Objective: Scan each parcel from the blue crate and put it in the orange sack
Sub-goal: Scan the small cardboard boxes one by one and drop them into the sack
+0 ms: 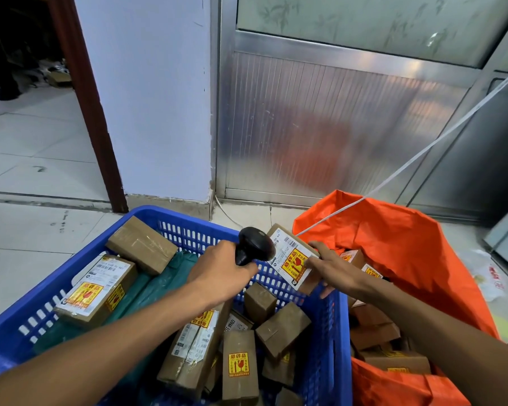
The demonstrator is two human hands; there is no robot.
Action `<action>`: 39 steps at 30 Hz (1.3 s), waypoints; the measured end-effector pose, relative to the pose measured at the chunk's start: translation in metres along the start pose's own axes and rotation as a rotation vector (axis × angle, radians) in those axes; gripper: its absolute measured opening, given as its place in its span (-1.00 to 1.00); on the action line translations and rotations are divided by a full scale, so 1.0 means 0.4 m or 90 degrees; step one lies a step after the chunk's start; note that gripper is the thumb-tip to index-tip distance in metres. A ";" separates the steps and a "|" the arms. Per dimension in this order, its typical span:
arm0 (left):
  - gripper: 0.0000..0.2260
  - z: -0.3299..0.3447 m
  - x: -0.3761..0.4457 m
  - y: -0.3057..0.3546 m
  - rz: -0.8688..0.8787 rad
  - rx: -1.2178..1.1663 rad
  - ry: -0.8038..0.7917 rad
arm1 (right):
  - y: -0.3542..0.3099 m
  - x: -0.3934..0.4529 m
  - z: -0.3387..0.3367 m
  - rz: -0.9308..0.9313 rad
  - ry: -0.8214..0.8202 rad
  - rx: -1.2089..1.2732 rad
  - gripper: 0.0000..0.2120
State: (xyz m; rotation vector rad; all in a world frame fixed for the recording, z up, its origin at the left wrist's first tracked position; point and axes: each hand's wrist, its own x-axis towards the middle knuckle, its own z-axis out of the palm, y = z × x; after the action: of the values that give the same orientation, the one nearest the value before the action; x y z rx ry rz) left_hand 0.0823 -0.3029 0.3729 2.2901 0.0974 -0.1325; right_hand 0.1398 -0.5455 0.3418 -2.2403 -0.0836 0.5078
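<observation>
A parcel sorting room: a blue slotted plastic crate (324, 341) of taped brown cardboard parcels (143, 244) with shipping labels stands on a pale tiled floor (27, 177) beside an orange fabric sack (408, 244), before a ribbed aluminium partition (335, 118)

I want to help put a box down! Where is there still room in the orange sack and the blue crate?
The orange sack looks roomiest at its far side, behind the boxes stacked near the blue crate. In the crate, the near left is free of boxes, with only green bags there. Its right half is crowded with parcels, under both hands.
</observation>
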 end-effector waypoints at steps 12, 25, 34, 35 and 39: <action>-0.89 -0.002 -0.004 -0.010 0.001 0.003 0.013 | -0.044 -0.004 0.001 -0.005 -0.030 -0.008 -0.64; -0.86 0.000 -0.009 -0.003 0.011 -0.017 0.020 | -0.020 0.015 0.012 -0.018 -0.076 -0.083 -0.52; -0.87 -0.003 -0.014 -0.002 0.011 -0.015 0.014 | -0.007 0.036 0.026 -0.003 -0.082 -0.101 -0.55; -0.87 -0.003 -0.014 -0.002 0.010 -0.017 0.013 | -0.008 0.036 0.027 -0.001 -0.083 -0.096 -0.56; -0.83 -0.006 -0.015 0.002 -0.013 -0.071 -0.010 | -0.010 0.037 0.032 0.007 -0.091 -0.081 -0.56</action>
State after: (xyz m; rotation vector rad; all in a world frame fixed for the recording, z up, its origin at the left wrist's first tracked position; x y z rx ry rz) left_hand 0.0766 -0.3016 0.3758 2.1773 0.1176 -0.1527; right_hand 0.1488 -0.5304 0.3324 -2.3260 -0.1818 0.6850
